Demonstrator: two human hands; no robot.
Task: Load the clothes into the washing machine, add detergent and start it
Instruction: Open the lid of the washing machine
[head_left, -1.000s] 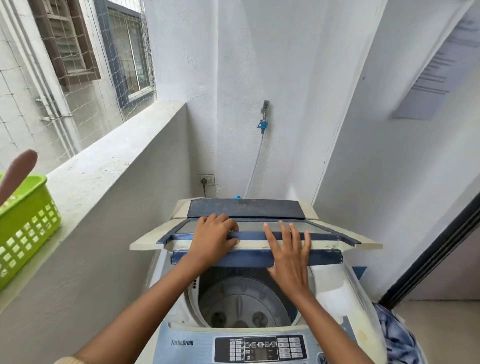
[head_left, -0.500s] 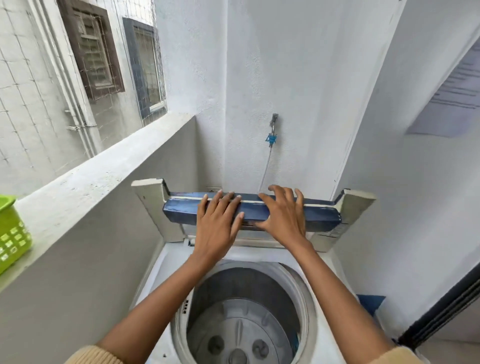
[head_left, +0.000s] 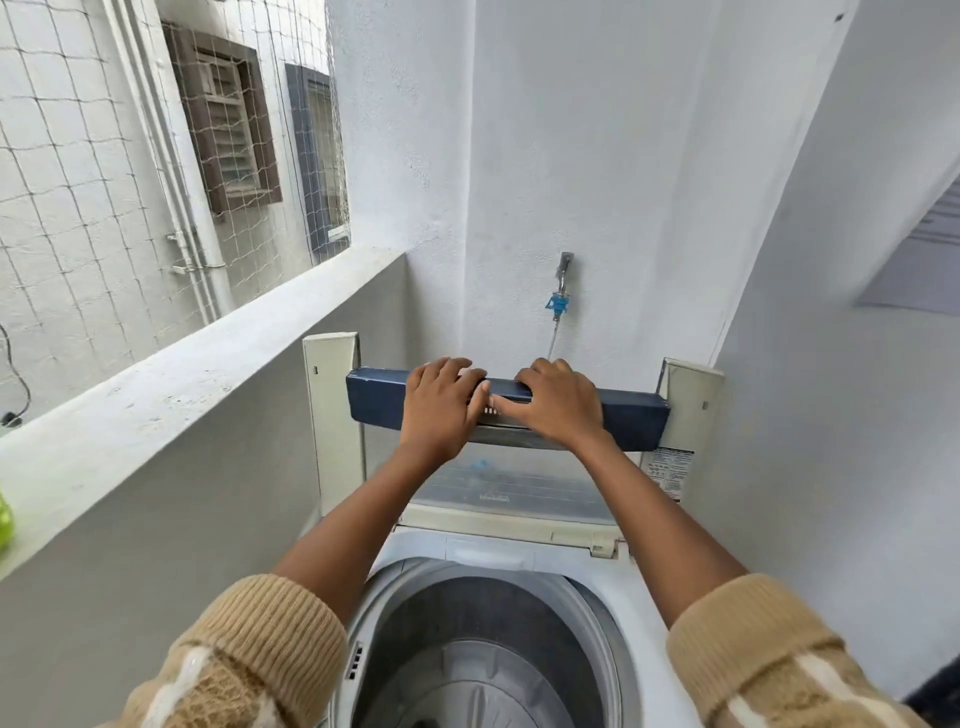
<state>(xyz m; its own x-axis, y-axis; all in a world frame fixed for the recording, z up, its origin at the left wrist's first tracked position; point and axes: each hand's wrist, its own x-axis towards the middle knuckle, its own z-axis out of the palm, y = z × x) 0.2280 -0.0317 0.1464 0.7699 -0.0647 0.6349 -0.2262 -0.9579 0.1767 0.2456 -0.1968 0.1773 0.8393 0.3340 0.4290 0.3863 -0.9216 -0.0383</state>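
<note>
A white top-loading washing machine (head_left: 519, 551) stands below me with its folding lid (head_left: 634, 415) raised upright against the back wall. The lid has a dark blue bar across its top edge and cream side pieces. My left hand (head_left: 441, 405) and my right hand (head_left: 558, 405) lie side by side on the blue bar, fingers hooked over its top edge. The grey drum (head_left: 467, 649) is open and looks empty. No clothes or detergent are in view.
A grey concrete parapet ledge (head_left: 182, 384) runs along the left, with netting above it. A tap with a blue hose fitting (head_left: 558, 296) sits on the back wall. A bit of green basket (head_left: 4, 525) shows at the far left edge. White walls close in on the right.
The lid has swung from half-raised to fully upright against the wall, with both hands riding up on its blue bar. The view has tilted upward, so the control panel has dropped out of sight.
</note>
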